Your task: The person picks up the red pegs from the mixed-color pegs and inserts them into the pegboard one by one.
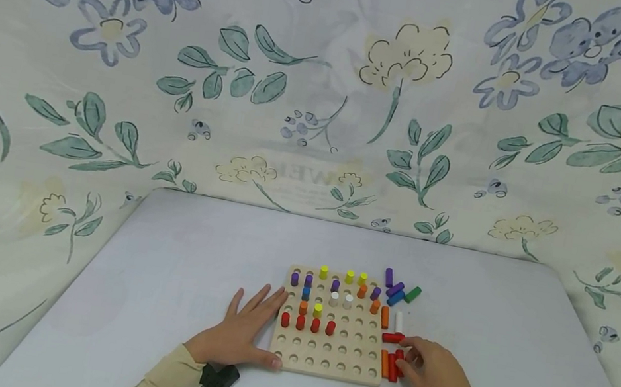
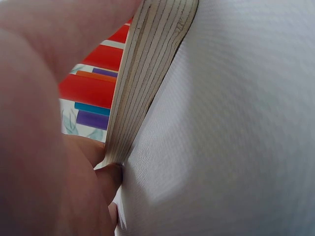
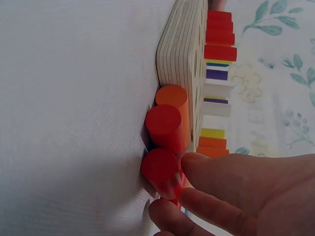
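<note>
A square wooden pegboard (image 1: 330, 372) with rows of round holes lies on the white table. My left hand (image 1: 241, 334) is spread along its left side, fingers against the edge and thumb at the near left corner. To the right of the board, my right hand (image 1: 442, 377) pinches a red peg (image 3: 161, 168) between thumb and fingers, beside another red peg (image 3: 164, 124) and an orange peg (image 3: 172, 96). A red peg (image 1: 392, 338) lies near its fingertips. Several red pegs (image 1: 315, 325) stand in one row, with yellow, purple, blue, white and orange pegs behind.
Beyond the right hand, along the board's right side, lie a white peg (image 1: 399, 322) and an orange peg (image 1: 385, 317). Purple pegs (image 1: 389, 277), a blue peg (image 1: 396, 298) and a green peg (image 1: 412, 294) lie off the far right corner. A flowered cloth (image 1: 326, 89) hangs behind the table.
</note>
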The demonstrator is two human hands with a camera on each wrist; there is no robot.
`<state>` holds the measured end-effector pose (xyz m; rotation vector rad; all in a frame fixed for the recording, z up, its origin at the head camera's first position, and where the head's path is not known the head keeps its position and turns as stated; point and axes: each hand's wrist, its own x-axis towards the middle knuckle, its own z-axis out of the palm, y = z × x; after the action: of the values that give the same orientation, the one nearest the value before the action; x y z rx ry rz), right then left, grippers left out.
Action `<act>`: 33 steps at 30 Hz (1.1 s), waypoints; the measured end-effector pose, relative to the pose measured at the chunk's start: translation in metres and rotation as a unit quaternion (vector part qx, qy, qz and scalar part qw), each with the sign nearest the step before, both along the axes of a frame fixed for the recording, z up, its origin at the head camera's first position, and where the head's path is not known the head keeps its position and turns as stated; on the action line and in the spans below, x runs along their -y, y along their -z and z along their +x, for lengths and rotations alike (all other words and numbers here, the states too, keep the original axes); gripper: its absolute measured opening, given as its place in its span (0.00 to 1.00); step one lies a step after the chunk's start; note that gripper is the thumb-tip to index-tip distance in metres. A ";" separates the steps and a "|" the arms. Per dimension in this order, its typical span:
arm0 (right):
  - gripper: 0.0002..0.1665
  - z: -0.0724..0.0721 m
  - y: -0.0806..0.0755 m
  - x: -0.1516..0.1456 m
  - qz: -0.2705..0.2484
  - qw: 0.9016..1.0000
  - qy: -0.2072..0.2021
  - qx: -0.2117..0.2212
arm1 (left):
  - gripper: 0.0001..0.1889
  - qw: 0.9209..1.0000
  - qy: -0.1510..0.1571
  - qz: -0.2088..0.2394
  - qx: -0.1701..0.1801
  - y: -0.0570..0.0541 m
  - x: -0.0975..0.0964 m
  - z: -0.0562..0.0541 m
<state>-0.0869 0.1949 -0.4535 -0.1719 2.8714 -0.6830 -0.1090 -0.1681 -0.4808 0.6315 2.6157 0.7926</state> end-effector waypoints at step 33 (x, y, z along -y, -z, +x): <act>0.11 0.000 0.004 -0.002 -0.007 1.000 -0.010 -0.012 | 0.62 1.000 -0.004 0.009 0.010 -0.003 0.000 0.000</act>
<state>-0.0873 0.1965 -0.4574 -0.2117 2.8835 -0.7016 -0.1085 -0.1679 -0.4783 0.6143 2.5983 0.8216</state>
